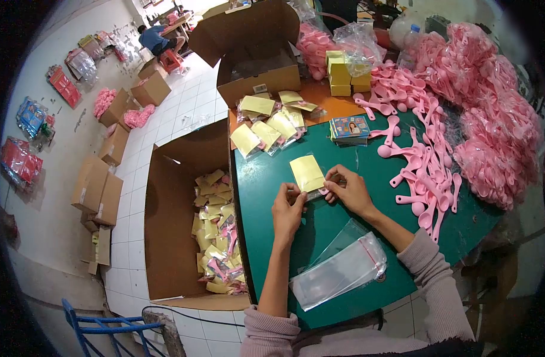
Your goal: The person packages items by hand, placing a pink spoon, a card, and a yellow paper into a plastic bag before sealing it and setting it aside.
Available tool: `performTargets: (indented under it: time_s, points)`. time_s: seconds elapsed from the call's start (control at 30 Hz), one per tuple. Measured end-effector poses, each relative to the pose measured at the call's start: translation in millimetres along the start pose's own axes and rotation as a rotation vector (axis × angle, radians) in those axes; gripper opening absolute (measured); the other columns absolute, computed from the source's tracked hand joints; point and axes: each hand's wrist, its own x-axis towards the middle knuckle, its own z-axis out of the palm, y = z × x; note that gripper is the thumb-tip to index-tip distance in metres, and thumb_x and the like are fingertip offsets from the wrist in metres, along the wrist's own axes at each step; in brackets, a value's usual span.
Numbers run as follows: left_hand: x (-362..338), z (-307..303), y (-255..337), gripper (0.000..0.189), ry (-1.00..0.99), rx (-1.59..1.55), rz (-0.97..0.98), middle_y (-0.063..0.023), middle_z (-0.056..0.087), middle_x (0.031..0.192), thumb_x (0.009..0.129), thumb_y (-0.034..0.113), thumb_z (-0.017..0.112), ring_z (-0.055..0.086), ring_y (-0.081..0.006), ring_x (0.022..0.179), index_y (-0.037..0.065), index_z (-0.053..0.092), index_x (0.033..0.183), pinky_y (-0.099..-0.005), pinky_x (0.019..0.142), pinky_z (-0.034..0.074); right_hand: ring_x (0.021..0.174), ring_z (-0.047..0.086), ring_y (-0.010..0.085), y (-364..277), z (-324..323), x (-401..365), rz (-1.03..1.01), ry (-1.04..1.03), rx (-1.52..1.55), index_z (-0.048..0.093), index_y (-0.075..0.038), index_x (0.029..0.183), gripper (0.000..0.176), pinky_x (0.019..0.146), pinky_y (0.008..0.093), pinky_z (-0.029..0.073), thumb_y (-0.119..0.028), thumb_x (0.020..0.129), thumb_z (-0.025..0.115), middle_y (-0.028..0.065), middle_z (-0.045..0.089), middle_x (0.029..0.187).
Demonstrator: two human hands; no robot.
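Note:
Both hands meet at a small clear packet with a yellow card over the green table. My left hand pinches its lower left edge, and my right hand pinches the lower right edge, where a bit of pink shows. Below my hands lie flat clear plastic bags. Pink spoons are spread loosely to the right. Behind the packet sits a stack of printed cards. Several packets with yellow cards lie at the table's back left.
An open carton holding many yellow-card packets stands left of the table. Another open box is at the back, beside yellow card stacks. Bagged pink spoons pile up at right. A person sits far off.

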Motion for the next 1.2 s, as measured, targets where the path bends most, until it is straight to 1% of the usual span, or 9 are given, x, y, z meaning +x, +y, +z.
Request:
performTargets:
  time_s: [0.23, 0.37, 0.47, 0.57, 0.63, 0.67, 0.8, 0.97, 1.2]
  points:
    - [-3, -2, 8, 0.04, -0.088, 0.043, -0.049, -0.0153, 0.052, 0.107, 0.082, 0.013, 0.057, 0.056, -0.0169, 0.086, 0.005, 0.043, 0.118, -0.0244, 0.062, 0.045, 0.06, 0.059, 0.0108, 1, -1, 2, 0.031, -0.053, 0.059, 0.053, 0.001, 0.111, 0.031, 0.053, 0.0225, 0.05, -0.005, 0.081, 0.056, 0.0089, 0.062, 0.074]
    - [1, -3, 12, 0.037, 0.071, -0.131, -0.031, -0.0138, 0.056, 0.103, 0.081, 0.013, 0.057, 0.059, -0.0162, 0.081, 0.002, 0.045, 0.115, -0.0252, 0.058, 0.048, 0.063, 0.059, 0.0112, -19, -14, 40, -0.127, -0.093, -0.091, 0.057, 0.0, 0.106, 0.026, 0.062, 0.0253, 0.051, -0.01, 0.082, 0.054, 0.0057, 0.063, 0.077]
    - [1, -12, 17, 0.034, 0.142, -0.072, -0.039, -0.0138, 0.055, 0.103, 0.084, 0.021, 0.055, 0.057, -0.017, 0.085, 0.004, 0.047, 0.112, -0.0252, 0.066, 0.048, 0.091, 0.056, 0.0173, -69, -12, 80, -0.108, -0.145, 0.141, 0.035, -0.004, 0.128, 0.048, 0.071, 0.0286, 0.05, -0.023, 0.087, 0.051, 0.0123, 0.045, 0.117]
    - [-8, -6, 24, 0.022, -0.06, 0.274, 0.2, -0.0097, 0.062, 0.084, 0.083, 0.022, 0.057, 0.06, -0.0179, 0.073, 0.002, 0.057, 0.091, -0.0286, 0.066, 0.048, 0.071, 0.06, 0.0189, -30, -60, 159, -0.336, -0.012, -0.247, 0.053, -0.005, 0.11, 0.031, 0.062, 0.0293, 0.049, -0.014, 0.08, 0.054, 0.0136, 0.061, 0.091]
    - [-14, 5, 24, 0.036, -0.345, 0.402, 0.209, -0.014, 0.057, 0.09, 0.075, 0.033, 0.065, 0.056, -0.0239, 0.082, 0.003, 0.057, 0.094, -0.0337, 0.073, 0.046, 0.077, 0.061, 0.0259, -33, -101, 189, -0.188, 0.118, -1.17, 0.057, -0.003, 0.102, 0.03, 0.067, 0.0351, 0.048, -0.019, 0.076, 0.054, 0.0176, 0.061, 0.089]
    - [-26, 12, 30, 0.047, -0.401, 0.632, 0.291, -0.0179, 0.047, 0.096, 0.068, 0.038, 0.068, 0.049, -0.0305, 0.092, 0.002, 0.054, 0.096, -0.0383, 0.079, 0.042, 0.08, 0.059, 0.0319, -15, -121, 197, -0.279, 0.211, -1.063, 0.06, 0.0, 0.088, 0.025, 0.07, 0.0386, 0.046, -0.016, 0.071, 0.052, 0.0194, 0.061, 0.085]
    - [-45, 29, 31, 0.056, -0.457, 0.837, 0.409, -0.0198, 0.041, 0.097, 0.061, 0.031, 0.074, 0.043, -0.0339, 0.091, 0.006, 0.047, 0.102, -0.04, 0.076, 0.041, 0.089, 0.055, 0.0346, 37, -172, 200, -0.349, 0.084, -1.161, 0.055, -0.003, 0.1, 0.03, 0.076, 0.04, 0.044, -0.014, 0.073, 0.055, 0.0177, 0.059, 0.095]
    - [-31, 15, 26, 0.019, -0.604, 0.648, 0.446, -0.0129, 0.051, 0.083, 0.074, 0.014, 0.063, 0.052, -0.0289, 0.08, 0.004, 0.051, 0.085, -0.0346, 0.071, 0.043, 0.086, 0.056, 0.0324, 22, -176, 135, -0.363, -0.038, -1.035, 0.053, -0.005, 0.104, 0.031, 0.074, 0.0372, 0.045, -0.006, 0.073, 0.055, 0.0171, 0.059, 0.09]
    - [-20, 1, 30, 0.025, -0.651, 0.199, 0.107, -0.0076, 0.061, 0.078, 0.078, 0.008, 0.061, 0.059, -0.0171, 0.075, 0.005, 0.045, 0.098, -0.0268, 0.067, 0.044, 0.076, 0.059, 0.0308, 5, -185, 77, -0.289, 0.192, -1.128, 0.057, -0.004, 0.096, 0.023, 0.066, 0.0353, 0.045, -0.006, 0.074, 0.053, 0.0165, 0.061, 0.083]
